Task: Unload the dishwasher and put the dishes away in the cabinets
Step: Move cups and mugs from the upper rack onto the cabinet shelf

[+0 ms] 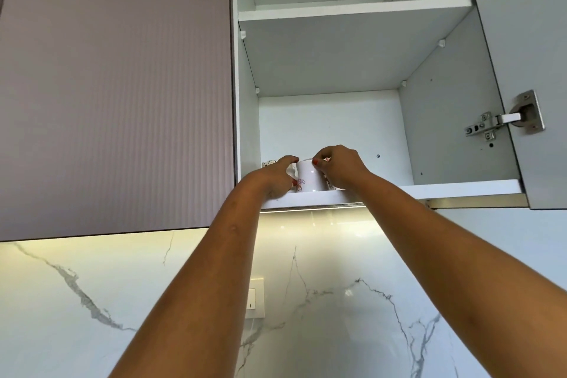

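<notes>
Forearms (214, 285) raised, left hand (276, 178) and right hand (340, 167) gripping white mug (310, 176) between them, on bottom shelf (460, 188)

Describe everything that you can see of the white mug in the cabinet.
The mug is white and glossy, ceramic by its look, with small red marks low on its side. It stands upright near the front edge of the cabinet's lowest shelf. The left hand holds its left side; the right hand pinches its rim. Its handle cannot be made out.
</notes>
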A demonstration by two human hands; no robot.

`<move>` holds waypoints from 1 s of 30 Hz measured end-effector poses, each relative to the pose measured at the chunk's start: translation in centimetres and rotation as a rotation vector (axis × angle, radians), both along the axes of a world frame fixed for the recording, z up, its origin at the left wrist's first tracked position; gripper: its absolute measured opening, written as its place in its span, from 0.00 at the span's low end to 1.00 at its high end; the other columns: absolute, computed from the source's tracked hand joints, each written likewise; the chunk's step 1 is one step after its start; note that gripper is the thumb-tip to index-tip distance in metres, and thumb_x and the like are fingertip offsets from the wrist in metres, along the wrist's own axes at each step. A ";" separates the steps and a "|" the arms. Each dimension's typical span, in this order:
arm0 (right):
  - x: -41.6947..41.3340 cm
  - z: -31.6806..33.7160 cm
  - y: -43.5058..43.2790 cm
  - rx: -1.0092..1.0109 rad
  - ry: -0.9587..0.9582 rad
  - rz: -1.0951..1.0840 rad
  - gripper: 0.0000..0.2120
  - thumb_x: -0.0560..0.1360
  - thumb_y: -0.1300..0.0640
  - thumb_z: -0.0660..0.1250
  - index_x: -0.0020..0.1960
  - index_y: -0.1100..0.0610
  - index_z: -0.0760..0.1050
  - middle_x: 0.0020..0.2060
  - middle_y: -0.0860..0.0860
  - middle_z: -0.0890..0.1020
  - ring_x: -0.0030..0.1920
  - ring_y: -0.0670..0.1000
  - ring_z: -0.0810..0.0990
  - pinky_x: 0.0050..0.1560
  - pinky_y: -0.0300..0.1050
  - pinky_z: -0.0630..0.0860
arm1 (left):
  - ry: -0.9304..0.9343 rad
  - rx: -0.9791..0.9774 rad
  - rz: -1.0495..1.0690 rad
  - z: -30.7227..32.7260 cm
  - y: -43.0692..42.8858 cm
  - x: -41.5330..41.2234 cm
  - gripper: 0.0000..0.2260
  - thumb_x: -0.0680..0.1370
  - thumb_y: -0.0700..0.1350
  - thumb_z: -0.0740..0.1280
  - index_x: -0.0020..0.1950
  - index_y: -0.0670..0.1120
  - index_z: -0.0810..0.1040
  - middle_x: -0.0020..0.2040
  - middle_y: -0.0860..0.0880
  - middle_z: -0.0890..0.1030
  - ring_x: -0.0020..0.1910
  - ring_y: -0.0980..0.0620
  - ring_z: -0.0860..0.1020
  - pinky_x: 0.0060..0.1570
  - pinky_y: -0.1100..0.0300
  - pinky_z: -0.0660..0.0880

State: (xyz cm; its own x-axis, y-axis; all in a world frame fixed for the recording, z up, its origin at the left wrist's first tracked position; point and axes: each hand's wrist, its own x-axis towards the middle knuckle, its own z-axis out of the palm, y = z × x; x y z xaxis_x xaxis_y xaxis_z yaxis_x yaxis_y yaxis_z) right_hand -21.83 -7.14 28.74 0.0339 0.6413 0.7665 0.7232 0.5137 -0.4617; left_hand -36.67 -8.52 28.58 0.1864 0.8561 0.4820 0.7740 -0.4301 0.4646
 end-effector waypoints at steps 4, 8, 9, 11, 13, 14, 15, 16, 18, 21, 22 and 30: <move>0.2 0.1 0.0 -0.020 -0.042 0.032 0.12 0.77 0.61 0.62 0.58 0.57 0.79 0.51 0.55 0.81 0.43 0.51 0.73 0.37 0.37 0.70 | -0.014 0.011 -0.015 -0.1 0.1 0.3 0.26 0.79 0.36 0.56 0.75 0.55 0.57 0.66 0.41 0.71 0.54 0.46 0.70 0.50 0.59 0.67; 0.3 0.2 -0.5 -0.058 -0.082 0.088 0.18 0.76 0.66 0.60 0.61 0.55 0.78 0.44 0.49 0.76 0.44 0.50 0.73 0.34 0.33 0.69 | -0.030 0.010 0.010 -0.2 0.5 0.4 0.26 0.79 0.36 0.56 0.75 0.55 0.58 0.65 0.41 0.71 0.57 0.44 0.71 0.54 0.56 0.68; 0.4 0.2 -0.5 -0.074 -0.084 0.109 0.19 0.75 0.67 0.59 0.61 0.54 0.78 0.42 0.49 0.76 0.43 0.50 0.74 0.32 0.32 0.68 | -0.025 0.011 0.023 -0.2 0.5 0.4 0.27 0.79 0.36 0.57 0.75 0.55 0.57 0.66 0.41 0.71 0.59 0.43 0.71 0.57 0.54 0.68; 0.5 0.2 -0.6 -0.105 -0.074 0.149 0.21 0.75 0.69 0.58 0.63 0.55 0.77 0.41 0.48 0.76 0.40 0.49 0.74 0.31 0.33 0.69 | -0.003 0.017 0.043 -0.3 0.7 0.4 0.27 0.79 0.36 0.56 0.75 0.55 0.56 0.66 0.41 0.71 0.61 0.42 0.71 0.60 0.53 0.68; 0.5 0.2 -0.7 -0.125 -0.056 0.184 0.22 0.74 0.71 0.58 0.64 0.56 0.75 0.43 0.49 0.76 0.43 0.50 0.74 0.32 0.34 0.69 | 0.012 0.024 0.058 -0.3 0.8 0.4 0.27 0.79 0.37 0.56 0.75 0.55 0.55 0.66 0.41 0.71 0.61 0.42 0.72 0.61 0.53 0.68; 0.5 0.2 -0.6 -0.130 -0.049 0.191 0.22 0.74 0.71 0.58 0.65 0.57 0.75 0.45 0.50 0.76 0.45 0.50 0.74 0.32 0.34 0.69 | 0.021 0.024 0.062 -0.2 0.9 0.4 0.27 0.79 0.37 0.55 0.75 0.55 0.55 0.67 0.41 0.70 0.60 0.42 0.72 0.61 0.52 0.68; 0.5 0.2 -0.6 -0.135 -0.040 0.193 0.22 0.74 0.71 0.58 0.65 0.57 0.75 0.47 0.50 0.76 0.46 0.51 0.74 0.32 0.35 0.69 | 0.030 0.019 0.062 -0.2 0.8 0.3 0.27 0.80 0.37 0.55 0.76 0.55 0.54 0.67 0.41 0.70 0.59 0.43 0.72 0.61 0.52 0.68; 0.6 0.2 -0.5 -0.142 -0.024 0.194 0.23 0.74 0.72 0.58 0.66 0.58 0.74 0.49 0.51 0.76 0.46 0.51 0.74 0.32 0.35 0.69 | 0.036 0.010 0.060 -0.2 0.8 0.3 0.27 0.80 0.37 0.55 0.76 0.55 0.53 0.67 0.41 0.70 0.58 0.43 0.71 0.61 0.52 0.68; 0.7 0.2 -0.2 -0.152 0.011 0.183 0.23 0.74 0.71 0.57 0.67 0.58 0.73 0.51 0.53 0.76 0.46 0.52 0.74 0.33 0.36 0.70 | 0.039 -0.003 0.056 -0.2 0.9 0.3 0.27 0.80 0.37 0.55 0.76 0.55 0.53 0.67 0.41 0.71 0.59 0.42 0.72 0.62 0.52 0.67; 0.9 0.3 0.1 -0.137 0.021 0.124 0.23 0.75 0.70 0.56 0.67 0.58 0.71 0.59 0.58 0.77 0.48 0.54 0.76 0.36 0.37 0.72 | 0.048 -0.009 0.063 -0.2 0.9 0.2 0.27 0.80 0.38 0.54 0.76 0.55 0.52 0.68 0.42 0.70 0.63 0.41 0.71 0.66 0.51 0.66; 0.9 0.3 0.2 -0.128 0.016 0.100 0.23 0.75 0.70 0.55 0.68 0.58 0.70 0.62 0.58 0.76 0.53 0.54 0.77 0.41 0.38 0.73 | 0.049 -0.009 0.067 -0.2 0.8 0.3 0.27 0.80 0.38 0.54 0.76 0.55 0.51 0.69 0.42 0.69 0.64 0.41 0.70 0.66 0.51 0.66; 1.4 0.2 0.2 -0.117 0.099 0.060 0.20 0.74 0.69 0.56 0.63 0.58 0.74 0.59 0.57 0.78 0.47 0.53 0.77 0.40 0.43 0.76 | 0.045 0.065 0.089 -0.4 0.1 0.3 0.28 0.80 0.37 0.53 0.77 0.53 0.48 0.68 0.39 0.70 0.62 0.39 0.73 0.56 0.52 0.70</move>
